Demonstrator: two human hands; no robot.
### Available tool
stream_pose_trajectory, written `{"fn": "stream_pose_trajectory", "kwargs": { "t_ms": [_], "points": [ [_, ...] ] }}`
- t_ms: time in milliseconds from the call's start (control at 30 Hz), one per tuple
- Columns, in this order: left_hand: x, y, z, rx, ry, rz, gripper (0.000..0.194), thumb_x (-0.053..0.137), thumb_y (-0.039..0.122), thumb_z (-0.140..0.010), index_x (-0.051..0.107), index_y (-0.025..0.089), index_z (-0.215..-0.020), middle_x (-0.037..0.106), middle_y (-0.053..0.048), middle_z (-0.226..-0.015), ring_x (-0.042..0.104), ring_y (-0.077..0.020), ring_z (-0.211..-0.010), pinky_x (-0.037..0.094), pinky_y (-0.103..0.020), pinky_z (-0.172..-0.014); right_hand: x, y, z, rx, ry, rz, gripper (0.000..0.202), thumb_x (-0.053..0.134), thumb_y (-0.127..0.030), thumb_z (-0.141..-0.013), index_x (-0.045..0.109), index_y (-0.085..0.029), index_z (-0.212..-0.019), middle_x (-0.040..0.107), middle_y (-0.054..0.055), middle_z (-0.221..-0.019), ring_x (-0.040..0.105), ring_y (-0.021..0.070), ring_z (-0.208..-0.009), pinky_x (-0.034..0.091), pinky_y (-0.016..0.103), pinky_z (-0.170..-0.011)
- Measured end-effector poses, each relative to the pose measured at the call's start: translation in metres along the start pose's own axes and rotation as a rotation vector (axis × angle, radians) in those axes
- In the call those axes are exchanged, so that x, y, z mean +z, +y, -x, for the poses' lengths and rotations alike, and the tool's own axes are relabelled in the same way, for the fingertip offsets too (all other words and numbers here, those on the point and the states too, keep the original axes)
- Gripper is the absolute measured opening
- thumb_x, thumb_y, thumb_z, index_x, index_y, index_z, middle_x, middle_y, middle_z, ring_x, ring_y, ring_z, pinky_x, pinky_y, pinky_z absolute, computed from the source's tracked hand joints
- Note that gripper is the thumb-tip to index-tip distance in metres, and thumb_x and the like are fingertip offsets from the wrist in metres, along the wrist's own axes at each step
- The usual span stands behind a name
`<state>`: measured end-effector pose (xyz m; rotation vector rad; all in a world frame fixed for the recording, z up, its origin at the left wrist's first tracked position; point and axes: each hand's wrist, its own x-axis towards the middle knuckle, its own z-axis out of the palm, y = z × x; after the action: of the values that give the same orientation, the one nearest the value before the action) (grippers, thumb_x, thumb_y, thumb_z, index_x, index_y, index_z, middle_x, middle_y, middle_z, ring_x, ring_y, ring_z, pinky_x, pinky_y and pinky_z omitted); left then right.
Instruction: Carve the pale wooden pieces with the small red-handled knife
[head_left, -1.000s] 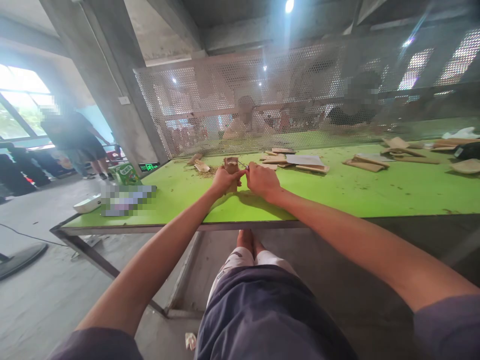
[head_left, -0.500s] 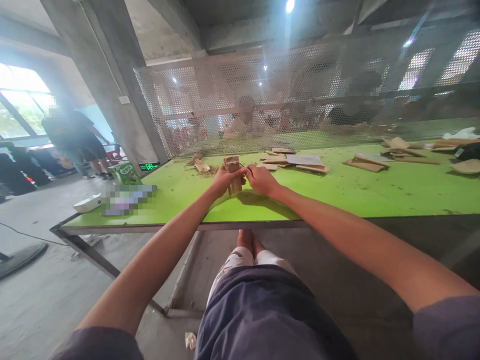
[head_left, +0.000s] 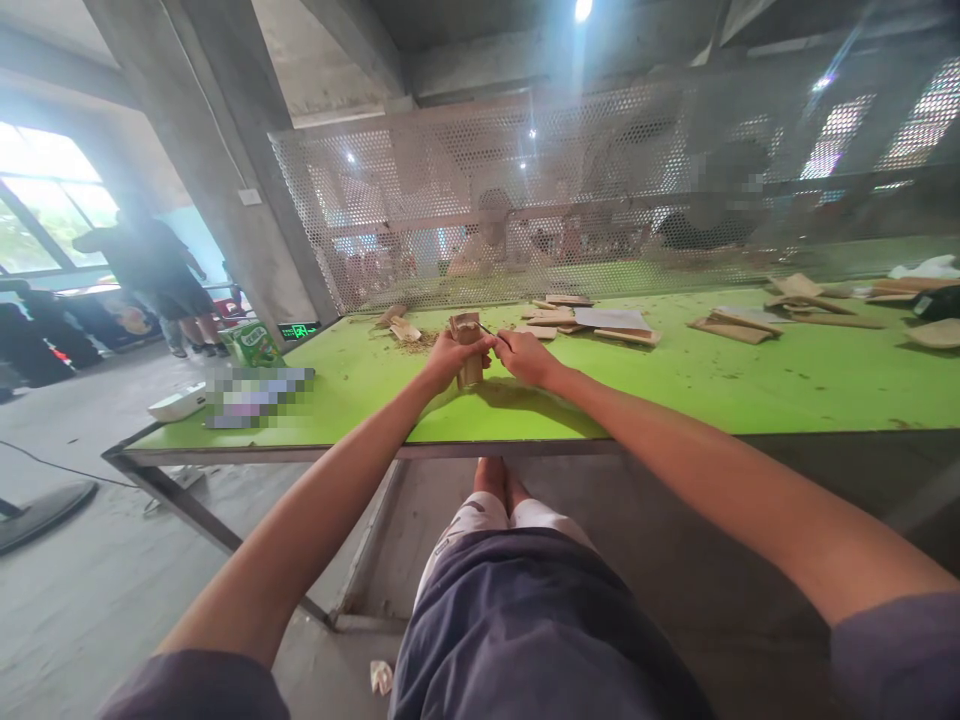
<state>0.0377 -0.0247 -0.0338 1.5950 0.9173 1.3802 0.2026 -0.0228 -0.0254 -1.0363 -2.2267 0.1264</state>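
Note:
Upright on the green table (head_left: pixel 360 400), a brown wooden piece (head_left: pixel 470 372) stands in the grip of my left hand (head_left: pixel 448 361), whose fingers wrap round it. My right hand (head_left: pixel 525 358) is closed on a thin dark tool (head_left: pixel 486 329) whose far end reaches the top of the piece. Both hands touch or nearly touch at the thumbs. Most of the tool is hidden in my right fingers, so its kind is unclear. Wood shavings (head_left: pixel 416 344) lie just behind my left hand.
Flat wooden pieces (head_left: pixel 551 318) and a white sheet (head_left: pixel 611 319) lie behind my right hand; more pieces (head_left: pixel 733 326) are to the right. A green package (head_left: pixel 255 345) and a white box (head_left: pixel 177 403) sit at the left. A perforated screen (head_left: pixel 450 220) stands behind. A person (head_left: pixel 154 265) is far left.
The far end of the thin tool has shifted slightly at the top of the wooden piece. The person at the far left has changed arm posture.

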Motion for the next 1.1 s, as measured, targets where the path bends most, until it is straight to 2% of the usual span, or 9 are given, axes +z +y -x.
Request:
{"fn": "stream_pose_trajectory", "kwargs": {
  "t_ms": [67,200,333,400,500,633,833,1100],
  "points": [
    [-0.001,0.000,0.000,0.003,-0.001,0.008,0.044,0.084,0.042,-0.057,0.062,0.010,-0.078,0.064,-0.004,-0.061,0.063,-0.0154,-0.055,0.054,-0.031,-0.056,-0.003,-0.001,0.000,0.000,-0.031,-0.055,0.033,0.035,-0.028,-0.094,0.059,-0.016,-0.075,0.065,0.006,-0.074,0.056,0.0152,-0.068,0.036,0.025,-0.064],
    [-0.001,0.001,0.000,0.005,-0.024,0.012,0.044,0.082,0.044,-0.059,0.061,0.011,-0.078,0.064,-0.004,-0.062,0.063,-0.0153,-0.055,0.054,-0.031,-0.056,-0.007,-0.005,0.005,0.029,-0.132,-0.178,0.036,0.027,-0.033,-0.096,0.052,-0.019,-0.074,0.053,-0.001,-0.055,0.047,0.0117,-0.043,0.035,0.024,-0.047],
    [-0.002,0.002,0.001,-0.001,-0.062,0.021,0.042,0.080,0.044,-0.062,0.062,0.011,-0.079,0.064,-0.004,-0.063,0.062,-0.0139,-0.054,0.051,-0.027,-0.053,-0.006,-0.007,0.009,0.051,-0.207,-0.316,0.039,0.021,-0.038,-0.097,0.047,-0.021,-0.075,0.047,-0.003,-0.052,0.039,0.0102,-0.035,0.031,0.023,-0.039],
    [-0.002,0.002,0.001,-0.015,-0.073,0.027,0.041,0.080,0.044,-0.062,0.061,0.011,-0.077,0.063,-0.004,-0.060,0.061,-0.0144,-0.053,0.051,-0.027,-0.052,-0.004,-0.007,0.009,0.032,-0.161,-0.282,0.040,0.021,-0.037,-0.097,0.048,-0.020,-0.073,0.049,-0.002,-0.053,0.041,0.0106,-0.038,0.034,0.023,-0.043],
    [-0.002,0.001,0.001,-0.030,-0.059,0.040,0.041,0.081,0.043,-0.061,0.059,0.012,-0.077,0.063,-0.003,-0.060,0.062,-0.0157,-0.052,0.052,-0.030,-0.053,-0.002,-0.006,0.006,-0.005,-0.054,-0.170,0.039,0.029,-0.034,-0.096,0.053,-0.019,-0.071,0.057,0.001,-0.062,0.051,0.0124,-0.054,0.038,0.024,-0.057],
    [0.000,0.001,0.000,-0.041,-0.036,0.042,0.043,0.083,0.042,-0.059,0.059,0.012,-0.079,0.064,-0.004,-0.063,0.064,-0.0164,-0.055,0.054,-0.032,-0.055,0.001,-0.004,0.002,-0.002,0.026,-0.071,0.036,0.034,-0.031,-0.095,0.059,-0.017,-0.075,0.066,0.006,-0.077,0.056,0.0158,-0.071,0.036,0.026,-0.067],
    [0.002,0.001,0.000,0.015,-0.040,0.040,0.041,0.083,0.039,-0.058,0.061,0.011,-0.077,0.063,-0.001,-0.065,0.063,-0.0128,-0.059,0.055,-0.030,-0.063,0.004,0.000,0.001,0.015,0.033,0.015,0.037,0.033,-0.032,-0.097,0.065,-0.015,-0.086,0.070,0.009,-0.085,0.059,0.0176,-0.076,0.035,0.026,-0.068],
    [0.004,0.004,0.002,-0.027,-0.029,0.019,0.049,0.085,0.042,-0.056,0.060,0.011,-0.084,0.065,-0.001,-0.066,0.064,-0.0120,-0.060,0.056,-0.029,-0.067,0.004,0.002,0.000,0.000,0.005,0.036,0.037,0.032,-0.030,-0.097,0.065,-0.015,-0.088,0.070,0.007,-0.086,0.060,0.0161,-0.076,0.036,0.024,-0.067]
  ]
}}
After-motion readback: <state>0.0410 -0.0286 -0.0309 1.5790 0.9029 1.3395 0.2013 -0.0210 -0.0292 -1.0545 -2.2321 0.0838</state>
